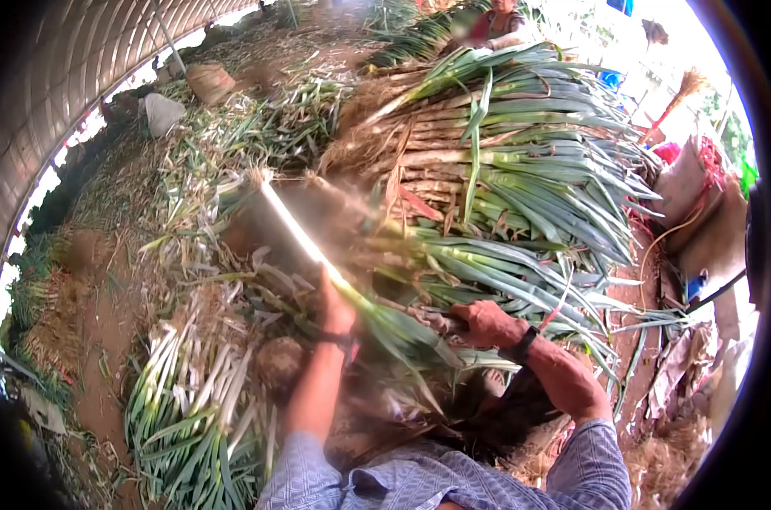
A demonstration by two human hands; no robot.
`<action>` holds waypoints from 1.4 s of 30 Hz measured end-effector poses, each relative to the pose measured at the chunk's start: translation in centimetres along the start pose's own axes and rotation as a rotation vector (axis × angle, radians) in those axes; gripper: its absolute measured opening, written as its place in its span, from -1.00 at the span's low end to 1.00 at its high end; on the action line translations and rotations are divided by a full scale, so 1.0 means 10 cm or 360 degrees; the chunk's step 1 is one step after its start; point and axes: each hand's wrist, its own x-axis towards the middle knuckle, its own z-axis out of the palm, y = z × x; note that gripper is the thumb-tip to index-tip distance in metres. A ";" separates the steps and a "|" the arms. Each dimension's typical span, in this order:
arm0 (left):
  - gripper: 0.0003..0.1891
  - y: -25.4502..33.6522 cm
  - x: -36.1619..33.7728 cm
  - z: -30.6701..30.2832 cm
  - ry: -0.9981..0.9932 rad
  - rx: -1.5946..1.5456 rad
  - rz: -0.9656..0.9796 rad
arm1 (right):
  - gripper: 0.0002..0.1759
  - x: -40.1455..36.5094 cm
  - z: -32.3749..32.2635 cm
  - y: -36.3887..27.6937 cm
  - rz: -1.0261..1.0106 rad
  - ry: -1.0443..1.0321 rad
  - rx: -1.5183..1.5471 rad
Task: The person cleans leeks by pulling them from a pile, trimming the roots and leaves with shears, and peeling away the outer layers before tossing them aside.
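A single green onion [300,236] with a bright white stalk slants across the middle, its roots at the upper left and its leaves at the lower right. Around the lower part of its stalk my left hand [335,308] is closed. To the right, my right hand [485,324] is a fist, with a blurred, brownish item at its left side that I cannot make out. Just beyond both hands lies a big pile of untrimmed green onions [521,170], roots left and leaves right. Cleaned green onions [200,387] lie in a heap at the lower left.
Peeled leaves and husks [232,144] litter the ground at the upper left. A person [503,25] is behind the pile at the top. Sacks [687,183] stand at the right, and two more bags [210,82] lie at the upper left beneath a curved roof.
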 end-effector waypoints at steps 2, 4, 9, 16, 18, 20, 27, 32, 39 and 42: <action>-0.50 0.12 0.06 0.04 0.0124 0.0018 0.0146 | -0.61 -0.02 0.02 -0.01 0.0058 -0.0027 -0.0018; -0.46 0.37 0.22 -0.08 0.0210 0.0028 0.0177 | -0.69 -0.06 0.09 0.09 0.0095 0.0016 -0.0069; -0.46 1.02 0.17 0.10 -0.0024 -0.0046 0.0354 | -0.75 -0.06 -0.09 0.00 0.0044 0.0139 0.0088; -0.53 1.10 -0.18 0.25 -0.0142 -0.0110 0.0160 | -0.59 0.12 0.05 -0.19 -0.0171 0.0122 -0.0015; -0.55 1.10 -0.26 0.32 -0.0017 -0.0132 0.0135 | -0.58 0.15 0.06 -0.20 -0.0230 0.0162 -0.0019; -0.55 1.05 0.05 0.05 0.0093 -0.0062 0.0285 | -0.60 0.18 0.12 -0.14 -0.0195 0.0159 -0.0013; -0.70 2.19 -0.01 0.08 0.0447 0.0123 0.0895 | -0.71 0.08 0.00 0.16 0.0346 0.0061 -0.0224; -0.67 3.29 -0.35 0.09 0.0586 0.0599 0.1471 | -0.74 0.09 -0.05 0.17 0.0386 -0.0009 -0.0259; -0.56 4.39 -0.77 -0.89 0.0792 0.1891 0.1956 | -0.73 0.42 0.08 0.27 0.0367 -0.0151 -0.0266; -0.51 4.60 -0.85 -1.84 0.1042 0.2636 0.1460 | -0.72 0.60 0.06 0.24 0.0387 -0.0205 -0.0257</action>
